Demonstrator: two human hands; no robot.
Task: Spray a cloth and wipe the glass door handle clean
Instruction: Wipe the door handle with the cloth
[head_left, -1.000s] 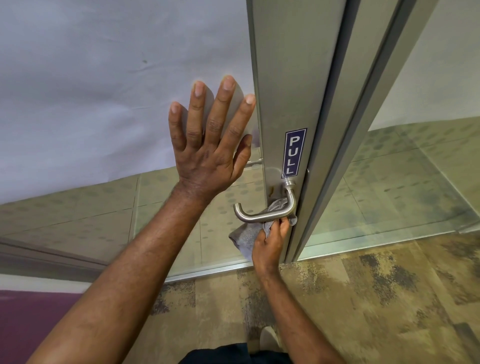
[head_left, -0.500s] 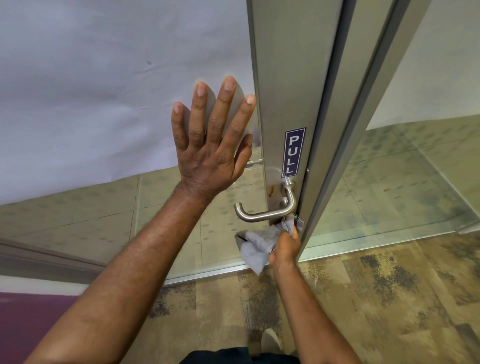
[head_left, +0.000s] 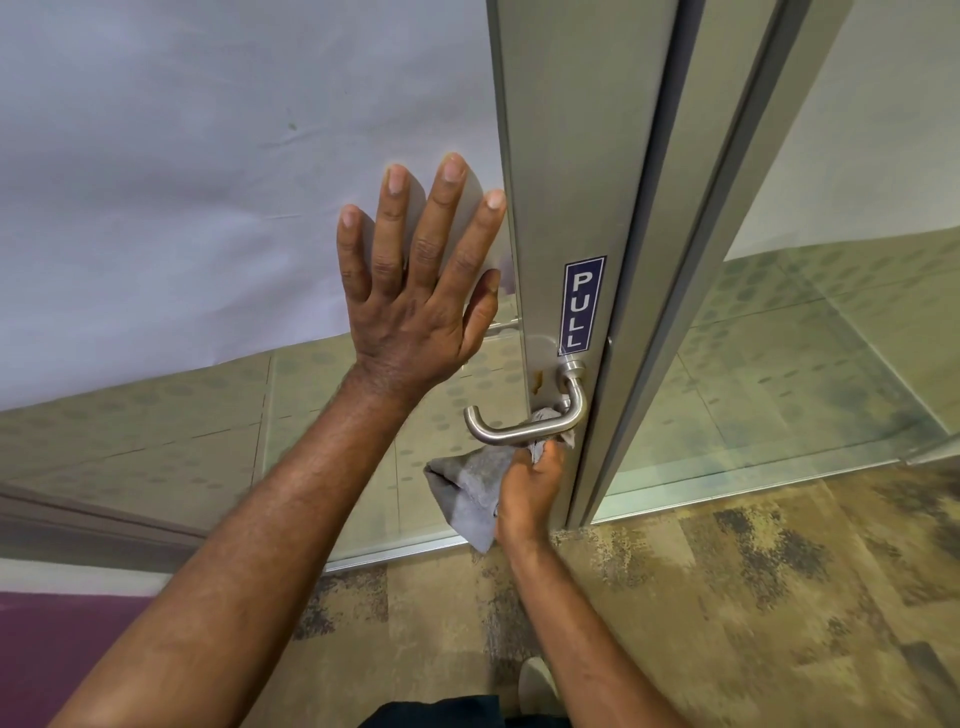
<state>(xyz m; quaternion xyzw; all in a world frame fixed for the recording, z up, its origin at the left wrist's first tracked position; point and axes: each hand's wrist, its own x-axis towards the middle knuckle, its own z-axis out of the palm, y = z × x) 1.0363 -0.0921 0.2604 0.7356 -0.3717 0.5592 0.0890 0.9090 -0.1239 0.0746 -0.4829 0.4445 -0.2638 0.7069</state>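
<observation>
Head view shows the left hand (head_left: 410, 306) laid flat against the glass door (head_left: 208, 208), fingers (head_left: 447, 218) straight and spread apart, holding nothing. Its index fingertip lies at the edge of the metal door frame (head_left: 582, 156).

Below and to the right of those fingers, the right hand (head_left: 527, 491) grips a grey cloth (head_left: 467, 491). Its fingers are curled and clamped on the cloth, pressing the bunched upper part up against the underside of the door handle (head_left: 519, 432), close to the bend where the lever turns toward the frame. The remainder of the cloth hangs loose to the left of the right hand, with one corner pointing down.

The handle is a brushed metal lever mounted on the frame, its free end curving up to the left, just below the left wrist. A small brown mark (head_left: 537, 379) sits on the frame just left of the handle's mount. A blue PULL sign (head_left: 583, 304) is fixed upright on the frame directly above the handle, to the right of the left thumb.

Patterned carpet (head_left: 753, 597) covers the floor beneath both forearms.
</observation>
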